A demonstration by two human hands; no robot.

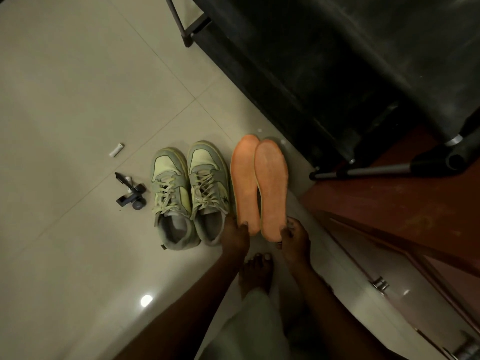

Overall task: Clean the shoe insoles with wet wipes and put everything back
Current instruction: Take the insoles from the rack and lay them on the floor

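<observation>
Dim light, view looking down at a pale tiled floor (78, 87).

Two orange insoles (259, 185) lie side by side just beyond both hands, toes pointing away from the person. The right insole (271, 188) overlaps the edge of the left insole (242, 183) along their inner sides. Surfaces look matte and slightly mottled, paler patches on the forefoot of the right one; a thin light rim shows along the edges. Whether they lie flat on the floor or are lifted at the heel cannot be told.

Left hand (233, 236) is at the heel of the left insole, fingertips curled onto its near edge, pinching it. Right hand (294, 236) grips the heel of the right insole, thumb on top, fingers wrapped beneath.

Just to the left of the left hand stands a pair of grey-and-cream sneakers (189, 193), laced, openings toward the person, touching each other. The nearer shoe's heel sits right beside the left hand.

Further left of the shoes, a small dark gadget (131, 192) and, beyond it, a small white tube (116, 150), well apart from the hands.

Below the hands, a bare foot (255, 275) on the tile. Beyond the right hand, a dark cabinet (337, 61) and a metal stand leg (363, 171).
</observation>
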